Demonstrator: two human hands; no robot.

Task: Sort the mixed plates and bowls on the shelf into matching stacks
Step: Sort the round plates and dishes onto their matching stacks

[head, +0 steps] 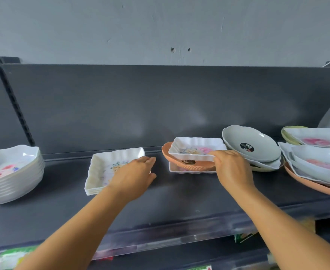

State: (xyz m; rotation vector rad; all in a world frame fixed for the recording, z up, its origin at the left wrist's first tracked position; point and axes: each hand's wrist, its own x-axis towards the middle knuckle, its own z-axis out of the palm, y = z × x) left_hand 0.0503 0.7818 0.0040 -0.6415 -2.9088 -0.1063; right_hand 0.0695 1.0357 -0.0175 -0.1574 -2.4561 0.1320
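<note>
Shelf point(179, 201) dark grey, spanning the frame's middle band. Left hand point(135, 172) at centre, fingers spread and slack, resting over the right edge of a low stack of white rectangular dishes point(103, 172); grasping nothing. Right hand point(232, 168) right of centre, fingers pinching the near right rim of the top dish point(196, 149), white with floral print. That dish sits on an orange plate point(187, 164), which lies on another white dish point(189, 170). Far left: tall stack of white bowls point(14, 172). Right of the held dish: grey bowl point(251, 143) with black sticker, atop mixed pieces. Far right edge: mixed pile point(319, 164) of white floral dishes over an orange plate
</note>
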